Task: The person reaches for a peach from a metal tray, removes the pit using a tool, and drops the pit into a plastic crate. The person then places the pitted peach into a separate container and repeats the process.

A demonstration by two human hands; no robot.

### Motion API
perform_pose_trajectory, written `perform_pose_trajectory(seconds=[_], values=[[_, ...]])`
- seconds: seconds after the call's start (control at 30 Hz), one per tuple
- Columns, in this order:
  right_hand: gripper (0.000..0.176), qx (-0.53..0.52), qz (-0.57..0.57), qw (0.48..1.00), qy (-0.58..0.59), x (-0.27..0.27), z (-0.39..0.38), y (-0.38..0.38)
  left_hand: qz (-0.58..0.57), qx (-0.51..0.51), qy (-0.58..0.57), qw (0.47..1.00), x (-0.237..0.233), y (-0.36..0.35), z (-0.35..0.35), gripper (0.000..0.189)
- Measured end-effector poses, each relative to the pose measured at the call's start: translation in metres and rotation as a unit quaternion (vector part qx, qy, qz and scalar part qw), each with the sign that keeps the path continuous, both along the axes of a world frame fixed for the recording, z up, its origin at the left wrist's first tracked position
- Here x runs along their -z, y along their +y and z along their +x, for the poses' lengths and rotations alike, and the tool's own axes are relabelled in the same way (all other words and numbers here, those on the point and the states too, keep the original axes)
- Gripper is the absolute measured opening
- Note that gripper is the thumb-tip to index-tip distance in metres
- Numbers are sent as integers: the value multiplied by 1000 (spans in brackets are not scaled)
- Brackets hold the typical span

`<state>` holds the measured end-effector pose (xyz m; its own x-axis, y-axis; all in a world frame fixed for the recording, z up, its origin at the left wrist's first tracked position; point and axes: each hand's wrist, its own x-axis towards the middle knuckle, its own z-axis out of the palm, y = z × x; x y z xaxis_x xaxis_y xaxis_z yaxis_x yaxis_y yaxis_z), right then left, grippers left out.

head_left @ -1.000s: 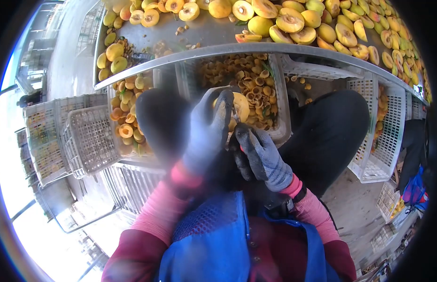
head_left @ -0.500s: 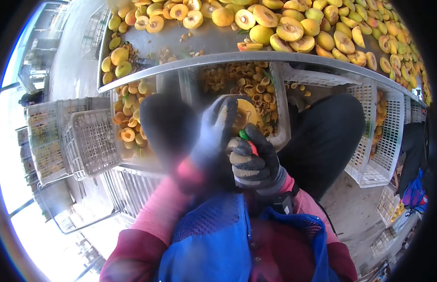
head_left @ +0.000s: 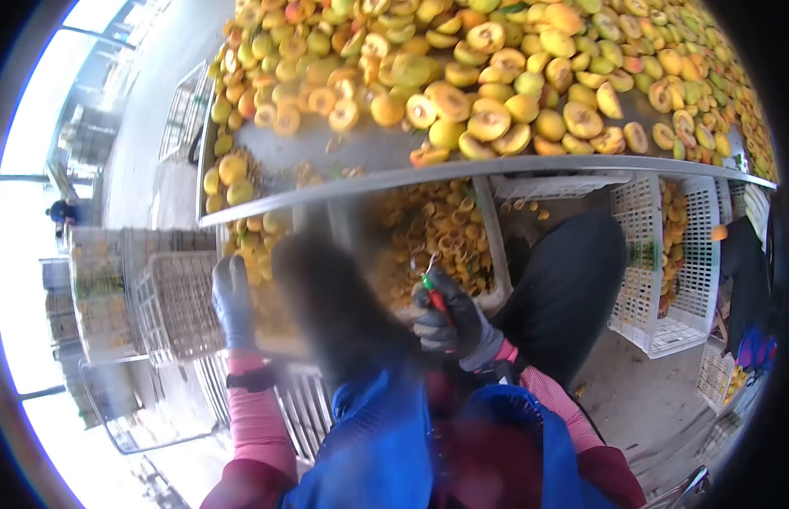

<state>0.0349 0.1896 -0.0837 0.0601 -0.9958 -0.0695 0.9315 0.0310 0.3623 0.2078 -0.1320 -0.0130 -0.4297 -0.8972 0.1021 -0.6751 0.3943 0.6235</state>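
Right hand (head_left: 452, 321) clamped on a small tool (head_left: 430, 287) with a red-green handle and its metal tip up, below the desk (head_left: 386, 174) rim, in front of the crate of fruit pieces (head_left: 437, 229). Left hand (head_left: 232, 299) has fingers extended, nothing gripped, below the desk's left end, beside the crate of yellow fruit (head_left: 252, 239). Halved fruit (head_left: 487, 119) is heaped on the desk.

Nothing to read in this shot: no word, number or brand comes through. The white plastic crates (head_left: 644, 254) at three o'clock show bare lattice, and the blue apron (head_left: 386, 450) at six o'clock is plain. The red-and-green tool (head_left: 434, 293) near centre is too small to tell.
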Motion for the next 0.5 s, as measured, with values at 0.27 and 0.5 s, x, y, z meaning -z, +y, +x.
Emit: perform_pose_trajectory(seconds=[0.27, 0.5], values=[[37, 36, 174, 964, 198, -5, -1, -4, -14, 229, 16, 973, -23, 86, -206, 31], [44, 59, 302, 902, 303, -20, -22, 13, -188, 412, -199, 869, 21, 136, -368, 62]])
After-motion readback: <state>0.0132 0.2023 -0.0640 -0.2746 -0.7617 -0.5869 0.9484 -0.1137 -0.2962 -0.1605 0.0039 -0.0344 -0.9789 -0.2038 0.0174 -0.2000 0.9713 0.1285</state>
